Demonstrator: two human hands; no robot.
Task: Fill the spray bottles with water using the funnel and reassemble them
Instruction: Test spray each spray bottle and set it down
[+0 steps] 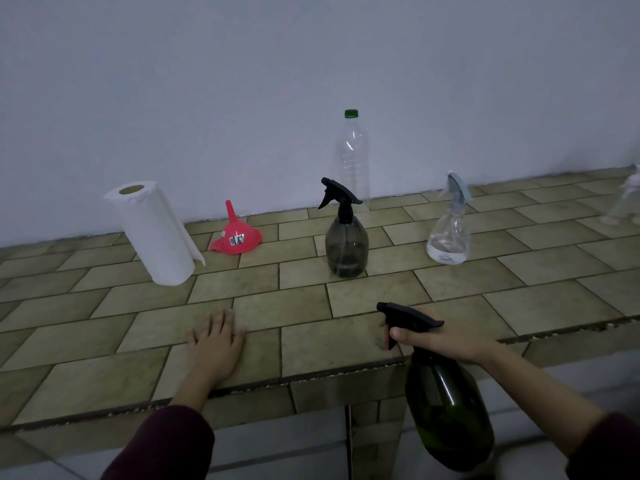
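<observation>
Dark green spray bottle (450, 410) with black trigger head, gripped at the neck by right hand (446, 337) off the worktop (304, 341) edge — contents unclear. Left hand (216, 341) flat, fingers spread. Red funnel (235, 233) upturned near the wall — clear water bottle (351, 161) looks empty.

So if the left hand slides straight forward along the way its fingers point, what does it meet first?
Probably nothing soon. The left hand lies flat on the tiled counter, fingers pointing toward the wall. Bare tiles lie ahead; the red funnel is the first thing near that line, though depth is uncertain.
</observation>
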